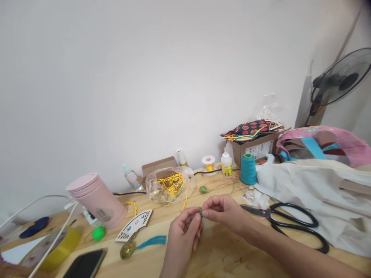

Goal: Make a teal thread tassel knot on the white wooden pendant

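Observation:
My left hand (185, 233) and my right hand (222, 210) meet above the wooden table (220, 255). Both have thumb and index finger pinched together at one small dark piece (200, 211) with a bit of blue at it; the fingers hide most of it, and I cannot tell its kind. To the left of my hands lies a fan-shaped wooden ornament (135, 226) with cut-out patterns. Beside it are a brass-coloured ring (127, 251) and a blue tassel (152, 241). Black-handled scissors (272, 211) rest open to the right, under my right forearm in part.
Behind stand a bag of yellow cords (171, 185), a glue bottle (226, 165), a yellow thread spool (208, 164) and a teal thread cone (248, 170). Left are a pink tumbler (97, 199), yellow tape (62, 245) and a phone (85, 263). White cloth (313, 193) covers the right.

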{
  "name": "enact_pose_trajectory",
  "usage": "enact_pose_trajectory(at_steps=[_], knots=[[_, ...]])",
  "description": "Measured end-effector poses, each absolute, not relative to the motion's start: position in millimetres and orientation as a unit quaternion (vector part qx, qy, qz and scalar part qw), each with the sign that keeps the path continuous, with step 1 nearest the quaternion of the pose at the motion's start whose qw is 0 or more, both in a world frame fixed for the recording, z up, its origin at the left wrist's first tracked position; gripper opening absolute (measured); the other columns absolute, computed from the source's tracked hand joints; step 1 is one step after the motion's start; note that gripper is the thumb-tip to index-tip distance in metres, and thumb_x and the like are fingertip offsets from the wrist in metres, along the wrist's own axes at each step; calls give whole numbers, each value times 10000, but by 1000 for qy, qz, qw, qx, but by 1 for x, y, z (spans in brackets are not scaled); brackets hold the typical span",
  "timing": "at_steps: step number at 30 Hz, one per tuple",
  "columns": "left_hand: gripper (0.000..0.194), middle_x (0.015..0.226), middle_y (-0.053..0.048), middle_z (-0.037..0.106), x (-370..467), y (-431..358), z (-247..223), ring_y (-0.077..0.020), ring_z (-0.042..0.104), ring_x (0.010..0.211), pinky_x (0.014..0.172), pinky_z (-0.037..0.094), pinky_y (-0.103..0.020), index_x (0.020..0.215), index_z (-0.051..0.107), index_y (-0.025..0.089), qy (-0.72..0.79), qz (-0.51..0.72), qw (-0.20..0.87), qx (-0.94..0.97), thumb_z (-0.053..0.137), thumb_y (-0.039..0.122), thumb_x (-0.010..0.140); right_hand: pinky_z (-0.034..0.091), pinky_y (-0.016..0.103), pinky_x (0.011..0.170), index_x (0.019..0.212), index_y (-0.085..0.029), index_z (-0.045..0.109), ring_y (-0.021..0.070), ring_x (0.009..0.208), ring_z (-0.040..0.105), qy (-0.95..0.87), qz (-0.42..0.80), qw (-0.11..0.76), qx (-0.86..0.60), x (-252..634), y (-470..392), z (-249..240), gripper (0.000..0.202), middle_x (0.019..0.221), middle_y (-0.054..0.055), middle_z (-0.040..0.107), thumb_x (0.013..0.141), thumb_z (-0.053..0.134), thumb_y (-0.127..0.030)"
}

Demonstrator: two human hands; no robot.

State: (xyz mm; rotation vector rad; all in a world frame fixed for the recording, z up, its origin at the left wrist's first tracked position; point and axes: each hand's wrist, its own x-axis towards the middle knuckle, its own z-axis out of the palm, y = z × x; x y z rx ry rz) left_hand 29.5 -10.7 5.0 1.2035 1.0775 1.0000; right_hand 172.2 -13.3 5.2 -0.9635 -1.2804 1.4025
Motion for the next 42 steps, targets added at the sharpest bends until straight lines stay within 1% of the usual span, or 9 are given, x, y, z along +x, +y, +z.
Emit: enact_pose_trajectory(at_steps=[6, 13, 20, 27, 29, 32, 35, 38, 42], knots=[[284, 507, 24, 561, 29, -10, 9, -61, 444, 375, 340, 363, -165, 708, 648, 138, 457, 471, 534, 533, 722, 333, 515, 231, 190, 444, 656, -148, 610, 47, 458, 328, -482, 606, 481, -412, 174, -16, 12, 271, 494, -73, 453, 583, 702, -393], [128, 578, 10, 578, 25, -9, 9, -56, 471, 415, 373, 396, -154, 653, 704, 182, 432, 497, 493, 569, 696, 276, 566, 150, 206, 423, 695, -147, 597, 41, 449, 260, -451, 635, 464, -422, 173, -20, 12, 305, 533, -66, 443, 581, 703, -409], [144, 543, 9, 573, 22, -9, 8, -48, 456, 382, 355, 373, -150, 678, 718, 194, 426, 488, 498, 576, 688, 299, 584, 120, 218, 426, 682, -151, 581, 40, 436, 231, -420, 664, 474, -398, 175, -22, 14, 294, 504, -78, 395, 580, 704, -397], [175, 490, 27, 538, 23, -9, 7, -24, 360, 325, 298, 266, -145, 687, 719, 189, 437, 488, 504, 563, 699, 316, 568, 117, 214, 419, 694, -150, 579, 38, 431, 225, -414, 665, 478, -398, 175, -22, 14, 294, 494, -87, 369, 582, 711, -386], [146, 551, 5, 584, 23, -11, 8, -45, 421, 389, 345, 330, -152, 678, 719, 188, 438, 490, 487, 575, 699, 289, 573, 118, 214, 421, 694, -150, 579, 39, 435, 232, -417, 662, 477, -401, 175, -22, 13, 296, 502, -84, 378, 586, 710, -392], [103, 686, -36, 650, 22, -11, 8, -128, 563, 627, 568, 463, -199, 670, 719, 196, 426, 499, 453, 603, 688, 254, 591, 121, 213, 419, 702, -149, 585, 40, 439, 237, -422, 659, 470, -408, 175, -21, 13, 302, 515, -77, 401, 589, 706, -402], [161, 864, -66, 668, 20, -10, 3, -192, 575, 857, 778, 456, -272, 745, 716, 213, 439, 497, 433, 610, 680, 270, 600, 138, 209, 416, 692, -148, 592, 44, 441, 244, -437, 649, 469, -411, 175, -20, 13, 303, 505, -76, 402, 588, 704, -410], [205, 953, -83, 652, 20, -10, 1, -217, 559, 934, 831, 439, -315, 792, 709, 213, 444, 493, 433, 610, 670, 297, 609, 161, 206, 418, 681, -144, 603, 47, 444, 252, -459, 632, 468, -413, 174, -20, 12, 298, 487, -77, 395, 593, 701, -411], [140, 882, -84, 650, 22, -9, 3, -210, 572, 876, 792, 457, -304, 716, 715, 201, 423, 497, 418, 632, 643, 293, 639, 152, 209, 421, 674, -140, 611, 46, 445, 248, -461, 623, 472, -421, 171, -20, 11, 312, 485, -72, 403, 586, 703, -425]])
